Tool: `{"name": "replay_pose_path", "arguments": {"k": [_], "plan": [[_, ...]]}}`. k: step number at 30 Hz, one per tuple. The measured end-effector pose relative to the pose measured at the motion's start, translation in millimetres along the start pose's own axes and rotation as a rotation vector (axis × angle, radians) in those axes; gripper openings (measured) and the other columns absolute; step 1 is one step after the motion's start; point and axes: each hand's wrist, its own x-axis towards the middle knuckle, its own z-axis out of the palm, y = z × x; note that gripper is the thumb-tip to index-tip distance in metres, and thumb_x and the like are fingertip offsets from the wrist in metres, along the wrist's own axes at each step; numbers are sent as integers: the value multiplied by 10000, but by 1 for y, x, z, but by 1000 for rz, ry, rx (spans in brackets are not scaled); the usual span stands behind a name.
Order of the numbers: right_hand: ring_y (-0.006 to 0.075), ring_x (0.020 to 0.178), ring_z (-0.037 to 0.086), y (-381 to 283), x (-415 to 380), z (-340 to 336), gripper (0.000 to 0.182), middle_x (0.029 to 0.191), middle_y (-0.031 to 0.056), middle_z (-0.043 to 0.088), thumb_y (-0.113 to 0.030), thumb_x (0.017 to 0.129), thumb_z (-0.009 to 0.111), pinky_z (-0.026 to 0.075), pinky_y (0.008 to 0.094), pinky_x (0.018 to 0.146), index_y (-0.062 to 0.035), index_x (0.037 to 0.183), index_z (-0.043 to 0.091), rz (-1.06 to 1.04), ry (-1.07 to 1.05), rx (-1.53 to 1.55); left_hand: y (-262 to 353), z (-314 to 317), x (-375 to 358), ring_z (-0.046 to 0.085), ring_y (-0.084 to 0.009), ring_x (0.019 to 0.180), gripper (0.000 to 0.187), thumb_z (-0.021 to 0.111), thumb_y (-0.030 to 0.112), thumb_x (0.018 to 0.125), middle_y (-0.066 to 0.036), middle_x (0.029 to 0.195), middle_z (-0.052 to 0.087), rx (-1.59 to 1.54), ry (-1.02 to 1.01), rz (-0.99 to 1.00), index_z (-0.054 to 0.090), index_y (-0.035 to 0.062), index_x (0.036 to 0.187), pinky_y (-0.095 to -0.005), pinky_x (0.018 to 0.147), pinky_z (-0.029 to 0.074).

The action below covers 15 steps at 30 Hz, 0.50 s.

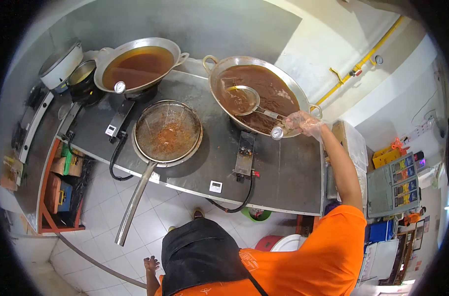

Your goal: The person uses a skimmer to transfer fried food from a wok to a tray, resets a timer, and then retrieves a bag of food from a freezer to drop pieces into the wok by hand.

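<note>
My right hand (305, 123), in a clear plastic glove, is closed around the handle of a skimmer (245, 100). The skimmer's round mesh head dips into brown oil in the right wok (212, 89), a wide metal pan with two loop handles. A dial thermometer (277, 132) sits at that wok's near rim, just below my hand. Down by my side, my left hand (151, 264) hangs with fingers apart and holds nothing. Between the two burners, a large long-handled strainer (169, 130) with brown crumbs in its mesh rests over a round metal vessel.
Another wok (138, 66) of brown oil stands at the back left with its own thermometer (119, 87). Beside it are a dark pot (81, 79) and a white pot (61, 66). Black hoses hang over the counter's front edge; a yellow gas pipe (340, 81) runs along the wall.
</note>
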Motion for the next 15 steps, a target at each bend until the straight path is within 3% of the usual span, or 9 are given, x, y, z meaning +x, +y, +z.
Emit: {"name": "replay_pose_path", "arguments": {"k": [6, 8, 14, 15], "plan": [[41, 498, 361, -14, -19, 22, 323, 644, -40, 464, -306, 853, 648, 223, 193, 400, -124, 1111, 583, 18, 49, 103, -24, -41, 11, 617, -266, 707, 593, 558, 258, 858, -204, 985, 592, -19, -32, -22, 234, 33, 1301, -420, 611, 487], [30, 456, 355, -30, -34, 31, 264, 618, -49, 483, -249, 876, 560, 234, 198, 380, -96, 1091, 559, 28, 36, 111, -32, -57, 14, 615, -261, 702, 595, 570, 266, 851, -193, 963, 592, -6, -28, 5, 245, 32, 1291, -418, 609, 490], [10, 402, 332, -81, -74, 68, 170, 609, -57, 480, -234, 843, 592, 189, 189, 333, -105, 953, 610, -11, 98, 146, -72, -111, 29, 581, -212, 600, 494, 604, 233, 838, -126, 789, 578, -92, 62, 133, 300, 59, 1186, -365, 504, 473], [62, 464, 436, -95, -83, 77, 146, 648, -19, 537, -211, 848, 598, 323, 221, 385, -76, 894, 631, -19, 99, 143, -81, -123, 32, 572, -210, 584, 478, 613, 218, 838, -119, 769, 573, -126, 53, 170, 302, 68, 1169, -377, 508, 472]]}}
